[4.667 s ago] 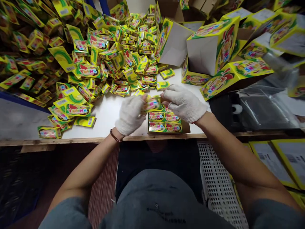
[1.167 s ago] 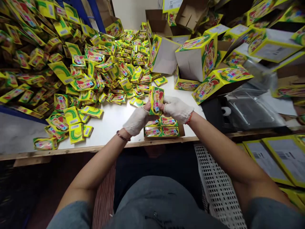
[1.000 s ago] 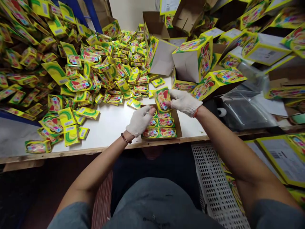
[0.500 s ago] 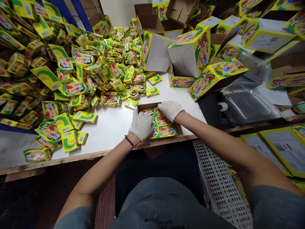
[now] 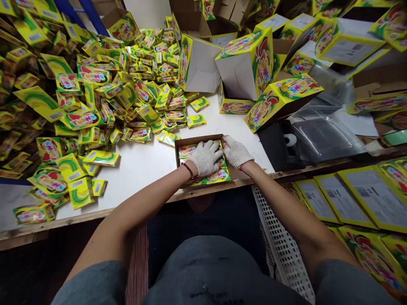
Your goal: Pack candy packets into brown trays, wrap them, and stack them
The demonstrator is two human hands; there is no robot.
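Note:
An open brown-walled carton (image 5: 178, 154) sits at the table's front edge, with several small yellow-green boxes (image 5: 219, 175) laid flat in it. My left hand (image 5: 206, 158), in a white knit glove, rests flat on these boxes with fingers stretched toward the right, hiding some of them. My right hand (image 5: 237, 152), gloved too, is at the carton's right end with its fingers curled over the wall there. A few loose small boxes (image 5: 196, 120) lie just beyond the carton.
A large heap of small boxes (image 5: 82, 116) covers the table's left and back. Bigger display cartons (image 5: 244, 63) stand and lie at the back right, near a black tape dispenser (image 5: 280, 144) and clear plastic (image 5: 327, 135). Below right are a white crate (image 5: 282, 241) and stacked cartons (image 5: 346, 195).
My left hand has moved right from the carton's left side to lie over the boxes inside. My right hand has shifted to the right end wall. The view has turned slightly right.

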